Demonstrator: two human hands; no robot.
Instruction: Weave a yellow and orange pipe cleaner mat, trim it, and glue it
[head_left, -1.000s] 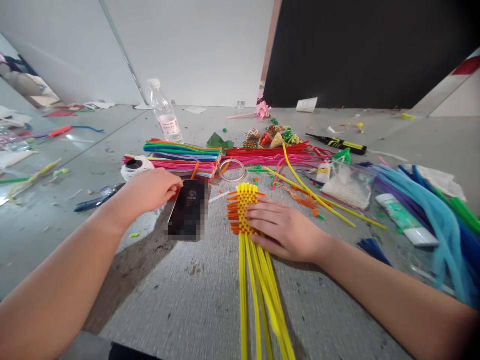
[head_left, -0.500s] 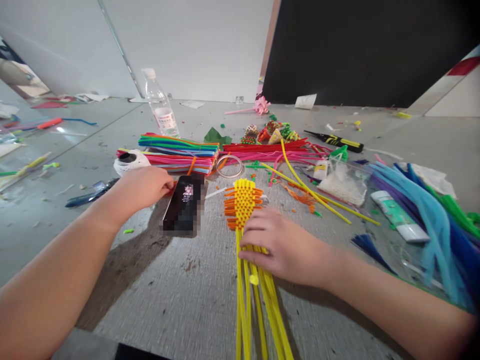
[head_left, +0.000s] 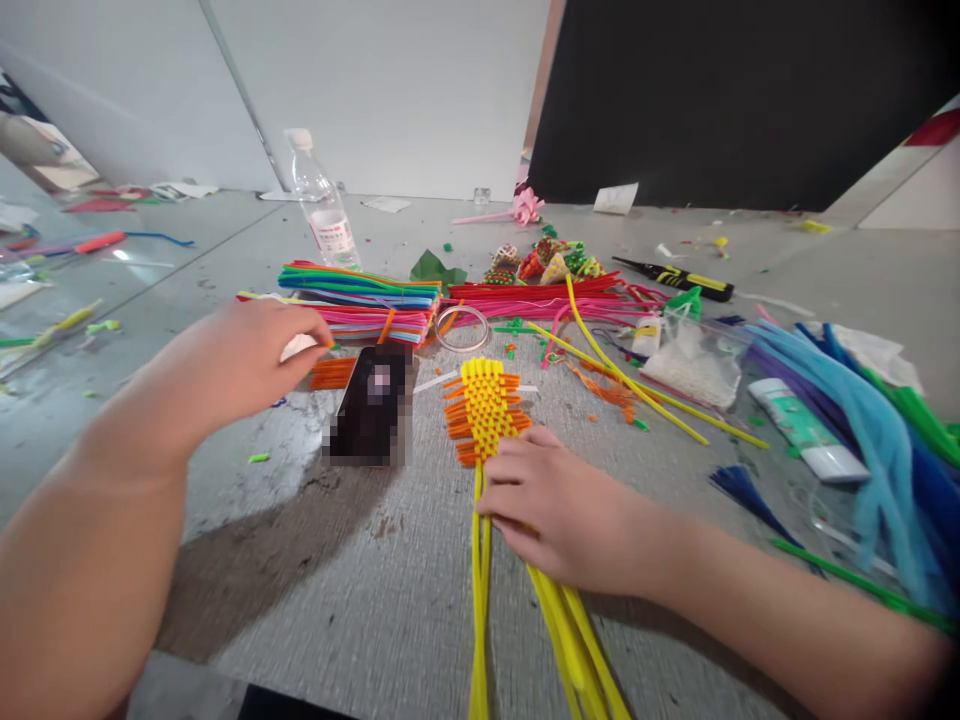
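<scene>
1. Bright, even indoor light from overhead; colours read clean.
2. Soft dark forearm shadow falls on the table [head_left: 420, 600] at lower left.
3. Glare streaks on the glossy tabletop at far left [head_left: 127, 262].
4. The left hand [head_left: 240, 365] is slightly motion-blurred; the phone screen [head_left: 369, 405] is pixelated.
5. Wide-angle bending at the edges; the blue pipe cleaners [head_left: 862, 420] look soft.

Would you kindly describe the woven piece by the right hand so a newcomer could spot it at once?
On the grey table, look just right of the flat black phone. The right hand presses long yellow stems whose far end forms a woven yellow-and-orange pipe-cleaner panel. Unlike the loose coloured bundles behind, it alone is interlaced into a grid.
</scene>
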